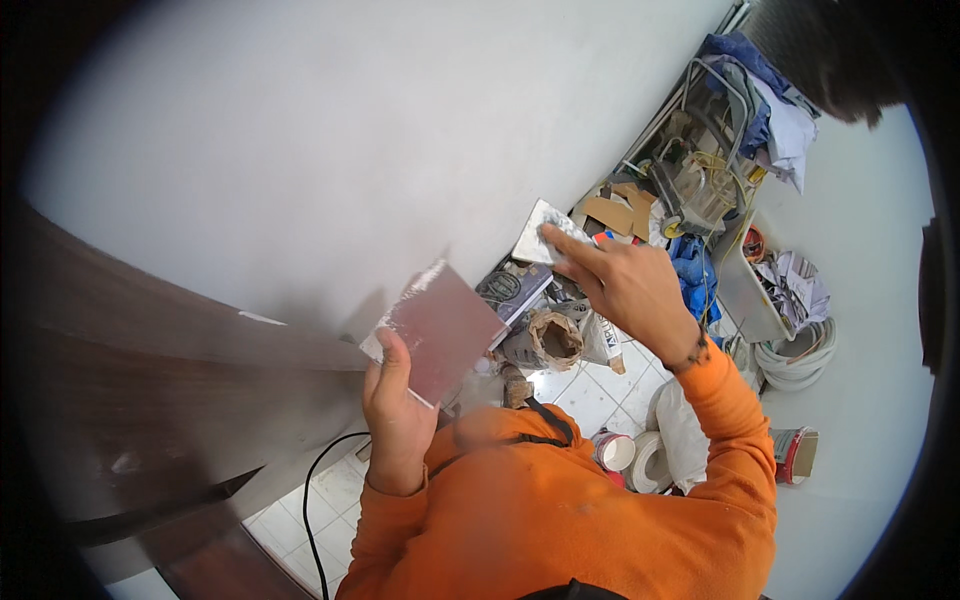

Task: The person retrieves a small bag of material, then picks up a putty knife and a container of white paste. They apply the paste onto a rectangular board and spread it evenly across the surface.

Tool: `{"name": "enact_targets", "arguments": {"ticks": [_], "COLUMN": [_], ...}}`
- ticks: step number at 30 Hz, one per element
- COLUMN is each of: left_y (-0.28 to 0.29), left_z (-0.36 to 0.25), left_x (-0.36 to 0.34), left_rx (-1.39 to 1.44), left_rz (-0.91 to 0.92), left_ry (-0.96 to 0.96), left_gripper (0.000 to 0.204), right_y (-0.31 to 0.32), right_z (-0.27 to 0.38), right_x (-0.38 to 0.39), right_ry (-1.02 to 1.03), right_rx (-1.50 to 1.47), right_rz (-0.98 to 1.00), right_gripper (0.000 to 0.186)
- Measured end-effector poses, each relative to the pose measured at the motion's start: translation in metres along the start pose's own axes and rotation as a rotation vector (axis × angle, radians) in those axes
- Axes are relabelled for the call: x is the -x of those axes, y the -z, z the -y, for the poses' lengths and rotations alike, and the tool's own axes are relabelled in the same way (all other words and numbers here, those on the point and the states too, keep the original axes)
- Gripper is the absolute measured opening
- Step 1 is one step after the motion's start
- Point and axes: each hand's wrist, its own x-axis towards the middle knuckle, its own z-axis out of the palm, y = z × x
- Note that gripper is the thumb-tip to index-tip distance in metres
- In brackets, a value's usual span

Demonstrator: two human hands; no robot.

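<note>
My left hand (395, 415) grips a flat reddish-brown board (450, 325) by its near edge, thumb on top. White paste smears the board's wall-side edge. Held in my right hand (630, 290) is a putty knife (540, 232), its blade coated with white paste and one finger stretched along it. Its handle is mostly hidden by the hand. The blade is apart from the board, farther off and to the right. Beside both tools rises a white wall (330, 140); I cannot tell whether the blade touches it.
A dark wooden surface (150, 350) borders the wall at left. Along the wall's foot stand an open paper bag (556, 338), cardboard (615, 212) and tools. A plastic bin (745, 285), coiled hose (800, 355) and paint buckets (613, 450) sit at right. A black cable (312, 500) hangs at lower left.
</note>
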Motion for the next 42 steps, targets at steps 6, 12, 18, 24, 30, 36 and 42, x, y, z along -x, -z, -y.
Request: {"name": "enact_targets", "arguments": {"ticks": [6,12,18,24,30,36,42], "left_y": [-0.004,0.012,0.014,0.005,0.004,0.024,-0.003], "left_z": [0.008,0.011,0.001,0.013,0.015,0.022,0.047], "left_x": [-0.010,-0.012,-0.006,-0.009,-0.020,-0.020,-0.026], "left_rx": [0.040,-0.032,-0.057,0.118,0.080,0.086,0.175], "left_rz": [-0.102,-0.073,0.022,0.039,-0.017,-0.040,-0.041], "left_ry": [0.160,0.097,-0.004,0.125,0.102,0.012,0.029], "left_gripper": [0.053,0.056,0.055,0.057,0.059,0.059,0.063], "right_y": [-0.006,0.029,0.010,-0.019,0.007,-0.019,-0.048], "right_z": [0.025,0.044,0.001,0.000,0.027,-0.028,0.031], "right_x": [0.009,0.010,-0.014,-0.008,-0.001,-0.010,0.027], "right_ry": [0.130,0.218,-0.002,0.066,0.170,-0.299,0.126], "right_rx": [0.046,0.030,0.092,0.025,-0.034,-0.186,-0.210], "right_rz": [0.059,0.122,0.046,-0.032,0.102,-0.343,-0.116], "right_gripper": [0.053,0.056,0.057,0.062,0.064,0.056,0.068]}}
